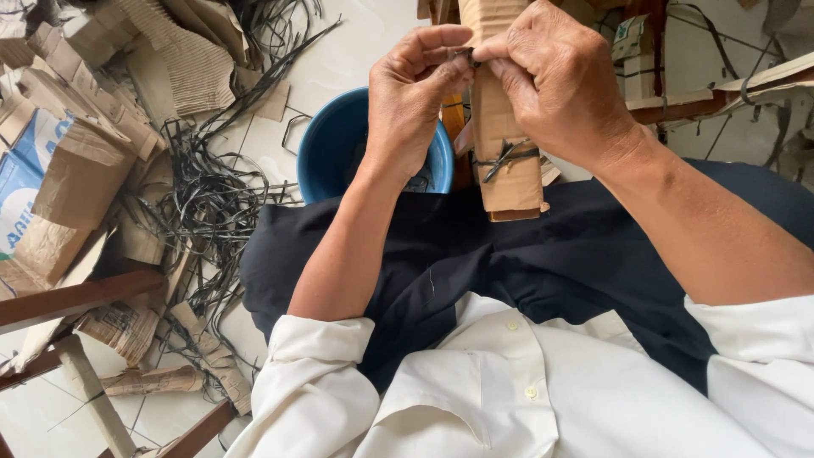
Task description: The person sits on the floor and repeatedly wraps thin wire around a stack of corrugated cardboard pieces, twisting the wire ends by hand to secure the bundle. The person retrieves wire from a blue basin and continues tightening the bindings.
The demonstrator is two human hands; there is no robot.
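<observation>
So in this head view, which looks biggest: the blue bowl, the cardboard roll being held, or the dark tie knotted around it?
1. Blue bowl, though partly hidden by the left hand.
2. Cardboard roll, nearly as big; it sits nearer the camera, so this is unsure.
3. Dark tie, clearly smallest.

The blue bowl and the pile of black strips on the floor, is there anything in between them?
In the head view, a bent loop of black strip lies on the pale floor between the blue bowl and the pile of black strips; otherwise that stretch is bare.

Littered pale floor

The floor (pixel 356 51) is strewn with cardboard scraps (pixel 76 153) and black straps (pixel 212 195); a blue bowl (pixel 326 148) is set there.
</observation>
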